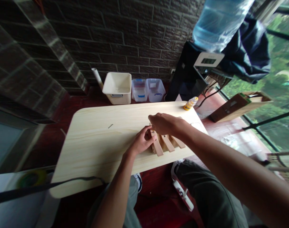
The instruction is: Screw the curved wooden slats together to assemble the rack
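A small wooden slatted piece [168, 144] lies on the pale wooden table [92, 145], its slats running toward me. My left hand [144, 140] grips its left end, with the thumb on the first slat and the fingers around the far side. Just above that end is my right hand [162, 123], closed in a fist with the knuckles up. Whatever the right fingers hold is hidden from me. Dark round spots, like screw heads or holes, show on the slats. Farther left on the tabletop rests a small dark metal tool [110, 126], too small to name.
A clear bottle with yellow ends [191, 103] stands at the table's far right corner. Behind the table are a cream bin [117, 88], two clear plastic boxes [155, 90] and a black water dispenser [187, 72]. A dark strap [80, 179] crosses the near left corner.
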